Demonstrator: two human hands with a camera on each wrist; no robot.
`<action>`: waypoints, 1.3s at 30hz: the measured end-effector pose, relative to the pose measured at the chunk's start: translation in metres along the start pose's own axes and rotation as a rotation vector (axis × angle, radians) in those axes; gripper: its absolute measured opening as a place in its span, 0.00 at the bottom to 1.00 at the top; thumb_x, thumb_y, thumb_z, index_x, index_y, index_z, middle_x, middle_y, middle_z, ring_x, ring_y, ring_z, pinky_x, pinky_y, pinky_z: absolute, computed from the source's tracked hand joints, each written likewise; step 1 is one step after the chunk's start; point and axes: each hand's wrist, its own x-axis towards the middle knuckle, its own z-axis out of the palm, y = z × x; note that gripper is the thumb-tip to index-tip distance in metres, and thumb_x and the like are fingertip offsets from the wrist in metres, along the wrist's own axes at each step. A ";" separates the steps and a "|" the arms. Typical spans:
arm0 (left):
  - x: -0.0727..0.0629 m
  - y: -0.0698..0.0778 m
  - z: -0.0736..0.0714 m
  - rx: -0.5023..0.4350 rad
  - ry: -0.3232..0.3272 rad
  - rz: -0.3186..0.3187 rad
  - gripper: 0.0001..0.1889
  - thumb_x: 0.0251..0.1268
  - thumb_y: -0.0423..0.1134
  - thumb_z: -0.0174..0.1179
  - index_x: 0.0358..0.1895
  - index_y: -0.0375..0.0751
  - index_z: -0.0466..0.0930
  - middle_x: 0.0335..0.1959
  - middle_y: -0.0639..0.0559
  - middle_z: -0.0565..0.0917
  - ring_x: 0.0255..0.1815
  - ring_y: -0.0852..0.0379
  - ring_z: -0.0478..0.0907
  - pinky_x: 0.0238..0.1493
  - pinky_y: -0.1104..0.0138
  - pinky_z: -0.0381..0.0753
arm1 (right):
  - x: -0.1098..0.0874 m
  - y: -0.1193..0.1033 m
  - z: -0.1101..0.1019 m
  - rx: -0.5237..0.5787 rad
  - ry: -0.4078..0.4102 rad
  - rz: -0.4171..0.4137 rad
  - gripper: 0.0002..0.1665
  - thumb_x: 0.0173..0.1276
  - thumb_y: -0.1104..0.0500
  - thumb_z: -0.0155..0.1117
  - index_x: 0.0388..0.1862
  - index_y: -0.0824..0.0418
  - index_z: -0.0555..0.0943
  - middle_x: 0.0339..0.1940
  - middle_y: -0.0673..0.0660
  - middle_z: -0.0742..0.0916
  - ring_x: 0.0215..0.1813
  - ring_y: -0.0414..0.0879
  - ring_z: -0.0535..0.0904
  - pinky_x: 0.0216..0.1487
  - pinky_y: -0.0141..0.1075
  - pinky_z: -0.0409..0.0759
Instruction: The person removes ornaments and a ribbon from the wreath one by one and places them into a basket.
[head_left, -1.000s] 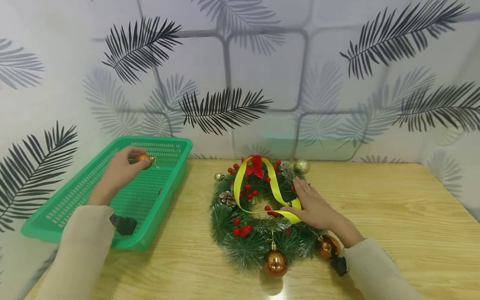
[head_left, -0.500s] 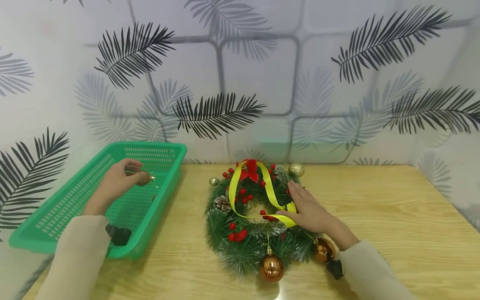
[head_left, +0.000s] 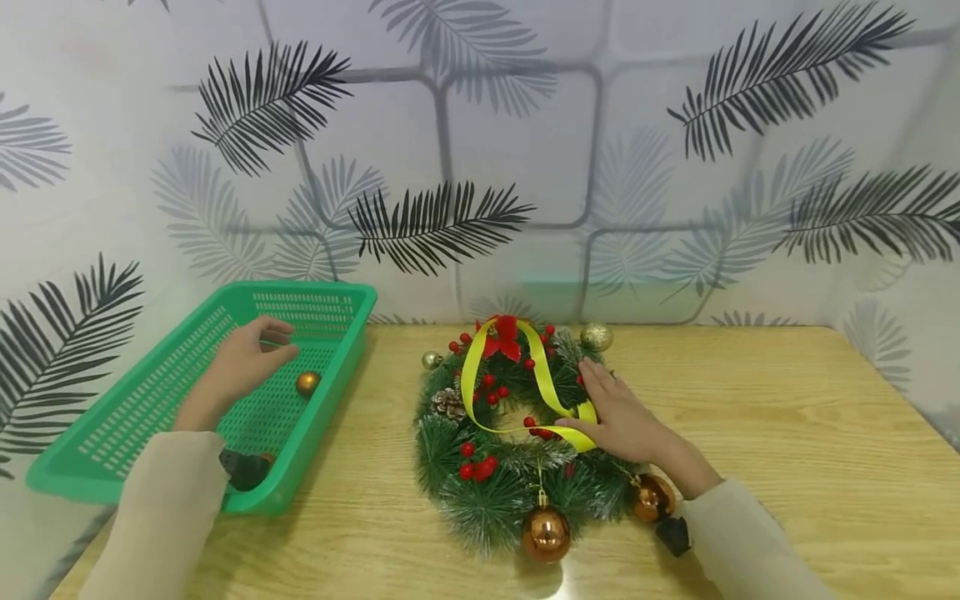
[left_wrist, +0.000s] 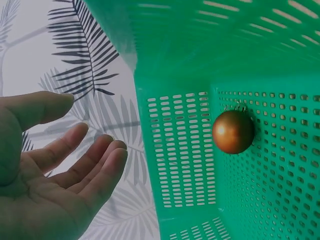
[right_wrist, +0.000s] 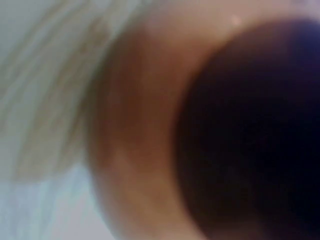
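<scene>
My left hand [head_left: 243,358] is over the green plastic basket [head_left: 339,400], its fingers relaxed and nothing in them. Below them a copper-coloured bauble [head_left: 307,383] lies in the basket. In the left wrist view that bauble [left_wrist: 233,131] sits apart from my loosely spread left hand [left_wrist: 65,175]. My right hand [head_left: 626,421] rests with extended fingers on the right side of a green Christmas wreath [head_left: 483,504]. Its thumb touches the yellow ribbon [head_left: 546,371]. A blurred copper bauble [right_wrist: 135,130] fills much of the right wrist view, with a dark round shape over it.
The wreath bears red berries [head_left: 478,468], a pine cone [head_left: 448,403], a red bow [head_left: 504,337] and small gold baubles [head_left: 597,336]. A shiny copper bauble [head_left: 546,533] hangs at its front. Behind the wooden table [head_left: 750,392] stands a leaf-patterned wall [head_left: 517,142].
My left hand has let go of the copper bauble, which now lies in the basket. Before, it held the bauble over the basket. My right hand has stayed on the wreath.
</scene>
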 end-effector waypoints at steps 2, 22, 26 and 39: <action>0.001 0.003 0.001 0.010 -0.004 0.005 0.25 0.72 0.45 0.49 0.64 0.31 0.63 0.62 0.29 0.69 0.62 0.32 0.67 0.54 0.44 0.74 | -0.001 0.000 0.000 -0.006 0.003 0.009 0.55 0.69 0.37 0.53 0.75 0.73 0.44 0.77 0.70 0.50 0.77 0.65 0.44 0.74 0.60 0.42; -0.005 0.044 0.001 0.076 0.025 0.107 0.23 0.72 0.43 0.49 0.62 0.31 0.66 0.60 0.31 0.71 0.60 0.35 0.71 0.53 0.44 0.75 | -0.017 -0.017 -0.015 0.043 0.051 0.011 0.45 0.77 0.40 0.39 0.75 0.73 0.46 0.77 0.70 0.51 0.77 0.65 0.43 0.74 0.61 0.41; -0.005 0.055 -0.003 0.082 0.035 0.119 0.22 0.71 0.42 0.49 0.61 0.31 0.66 0.60 0.31 0.72 0.59 0.35 0.71 0.55 0.44 0.74 | -0.021 -0.027 -0.020 0.027 0.104 0.014 0.46 0.76 0.40 0.40 0.75 0.73 0.46 0.77 0.70 0.52 0.77 0.66 0.43 0.73 0.62 0.42; -0.012 0.074 0.006 0.070 0.017 0.179 0.21 0.71 0.40 0.50 0.61 0.30 0.66 0.58 0.31 0.73 0.57 0.36 0.73 0.54 0.46 0.75 | -0.037 -0.065 -0.013 0.016 0.188 0.201 0.50 0.75 0.39 0.41 0.72 0.80 0.43 0.74 0.77 0.48 0.76 0.69 0.41 0.73 0.62 0.44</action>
